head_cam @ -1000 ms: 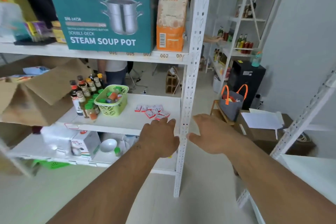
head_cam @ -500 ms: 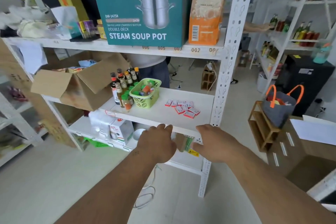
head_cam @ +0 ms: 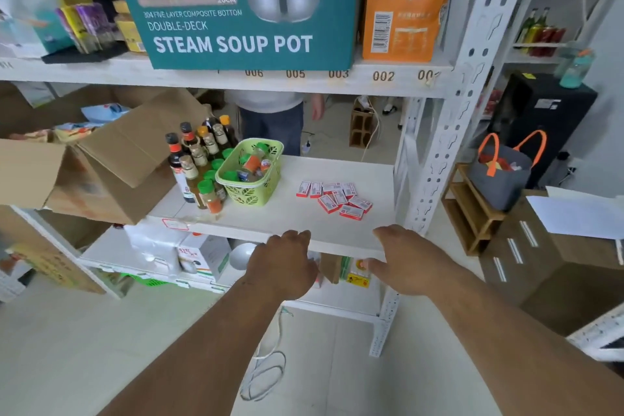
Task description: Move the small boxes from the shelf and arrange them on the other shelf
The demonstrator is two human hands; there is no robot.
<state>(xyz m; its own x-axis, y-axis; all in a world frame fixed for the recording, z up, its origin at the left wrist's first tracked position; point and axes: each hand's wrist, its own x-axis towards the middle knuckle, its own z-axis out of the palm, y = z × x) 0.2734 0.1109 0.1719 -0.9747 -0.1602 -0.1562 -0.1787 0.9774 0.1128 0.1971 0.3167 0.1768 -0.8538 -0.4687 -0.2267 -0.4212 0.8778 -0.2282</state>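
Note:
Several small red-and-white boxes point(head_cam: 334, 199) lie in a loose cluster on the white middle shelf point(head_cam: 304, 216), toward its right side. My left hand point(head_cam: 283, 263) hovers at the shelf's front edge, fingers loosely curled and holding nothing. My right hand point(head_cam: 405, 257) is just right of it, fingers spread, also holding nothing. Both hands are in front of and below the boxes, not touching them.
A green basket point(head_cam: 251, 172) of jars and a group of sauce bottles point(head_cam: 199, 159) stand left of the boxes. An open cardboard box point(head_cam: 94, 162) fills the shelf's left. A white upright post point(head_cam: 449, 152) bounds the right. A person point(head_cam: 273, 121) stands behind the shelf.
The view has moved closer to the shelf and shifted left. Both hands have stayed stretched out at the shelf's front edge, holding nothing.

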